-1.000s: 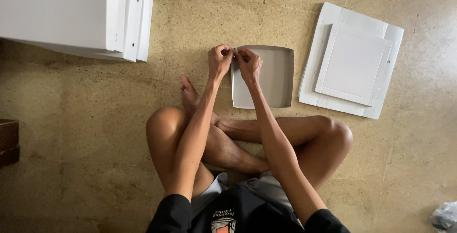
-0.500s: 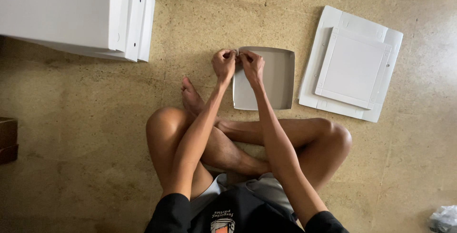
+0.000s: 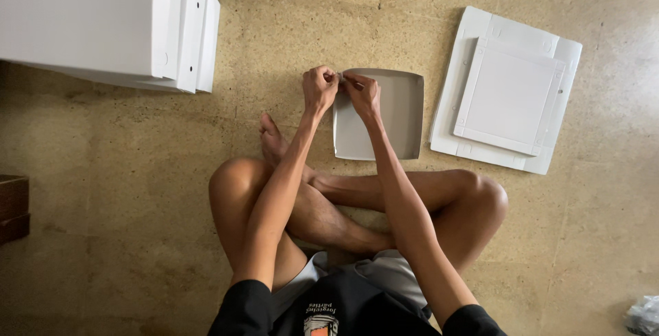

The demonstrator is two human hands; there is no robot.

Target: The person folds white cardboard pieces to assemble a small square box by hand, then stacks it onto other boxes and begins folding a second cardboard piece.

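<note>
Crossed bare legs (image 3: 357,205) rest on the speckled floor (image 3: 137,192). Beyond them, the left hand (image 3: 319,87) and right hand (image 3: 362,94) pinch the near-left corner of a grey tray (image 3: 395,120), fingers closed tight on it. Farther off lie white panels (image 3: 508,99) and a white cabinet (image 3: 89,20).

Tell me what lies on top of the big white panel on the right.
A smaller white square panel lies flat on the big white panel, off the hands; whatever is beneath either is covered.
</note>
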